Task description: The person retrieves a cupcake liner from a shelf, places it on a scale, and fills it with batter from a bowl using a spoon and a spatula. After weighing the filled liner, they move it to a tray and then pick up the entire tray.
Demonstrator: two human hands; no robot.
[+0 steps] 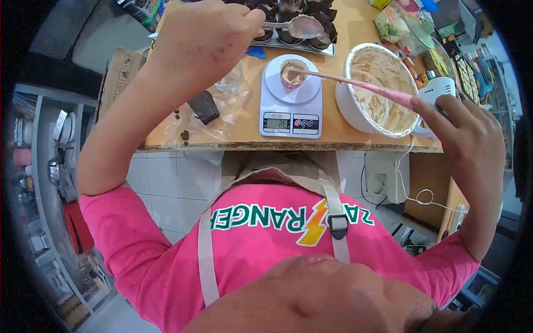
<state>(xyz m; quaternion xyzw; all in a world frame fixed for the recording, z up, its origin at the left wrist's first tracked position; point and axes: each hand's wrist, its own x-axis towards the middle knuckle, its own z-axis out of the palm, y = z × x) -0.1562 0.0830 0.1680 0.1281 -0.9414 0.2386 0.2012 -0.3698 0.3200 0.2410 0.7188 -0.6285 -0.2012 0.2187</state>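
Note:
My left hand (205, 39) is closed on the handle of a metal spoon (306, 26), whose bowl hangs near the dark muffin cups. In my right hand (466, 119) is a long spatula with a pink handle (383, 91). Its thin end reaches left into a small paper cup (291, 83) holding light brown batter. That cup stands on the round plate of a white kitchen scale (266, 102), and the display appears to read 26. Between the scale and my right hand, a white bowl (348, 105) sits tilted toward me, its inside coated with batter.
A muffin tray (327, 51) lined with dark paper cups stands at the back. Left of the scale, a dark block (204, 107) rests on a plastic bag. A white hand mixer (438, 87) lies right of the bowl, its cord hanging over the table edge (288, 146).

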